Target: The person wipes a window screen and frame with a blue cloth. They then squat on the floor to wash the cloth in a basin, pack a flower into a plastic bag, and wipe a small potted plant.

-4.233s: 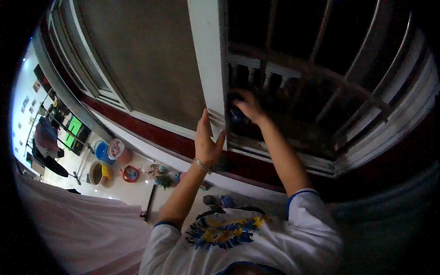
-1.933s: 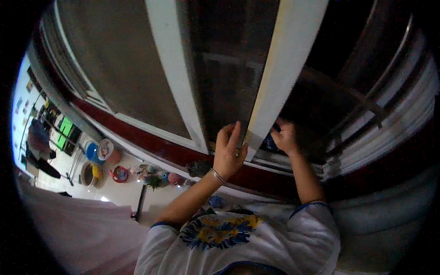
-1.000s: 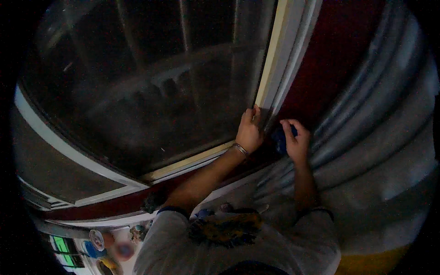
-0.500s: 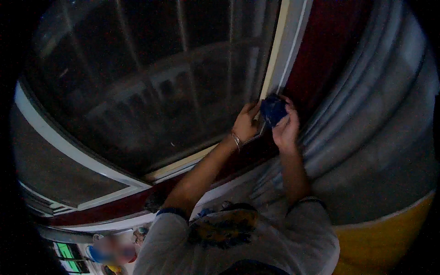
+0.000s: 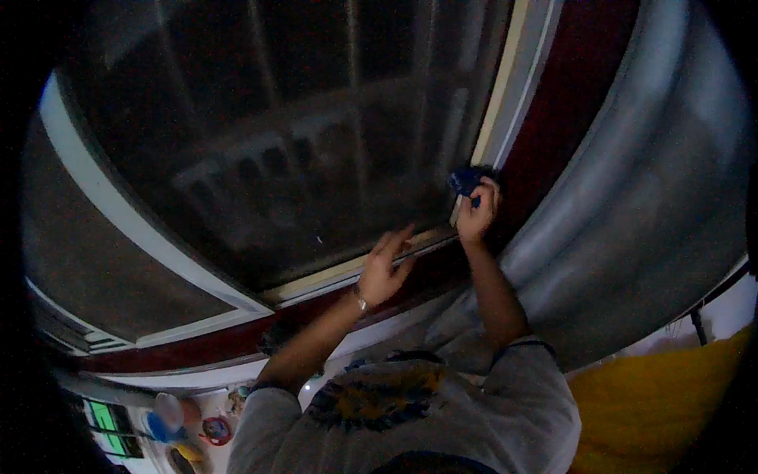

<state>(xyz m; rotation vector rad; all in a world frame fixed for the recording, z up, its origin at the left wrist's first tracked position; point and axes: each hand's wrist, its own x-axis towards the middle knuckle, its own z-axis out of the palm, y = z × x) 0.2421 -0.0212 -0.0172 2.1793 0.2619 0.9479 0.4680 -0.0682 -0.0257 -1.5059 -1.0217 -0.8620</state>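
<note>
My right hand (image 5: 477, 213) is raised against the window's white frame (image 5: 505, 103) and grips a dark blue cloth (image 5: 464, 180) pressed to the lower right corner of the glass. My left hand (image 5: 384, 267) hovers lower and to the left with its fingers spread, close to the bottom rail (image 5: 347, 272) of the sliding glass pane (image 5: 268, 150). It holds nothing. A bracelet sits on my left wrist. Vertical bars and a railing show dimly behind the dark glass.
A grey curtain (image 5: 632, 229) hangs to the right of the window next to a dark red wall strip. A yellow surface (image 5: 655, 403) lies at the lower right. Small colourful objects (image 5: 185, 419) sit far below at the lower left.
My left hand has left the window frame beside the cloth and dropped down and left to the bottom rail. My right hand stays with the blue cloth at the frame's corner.
</note>
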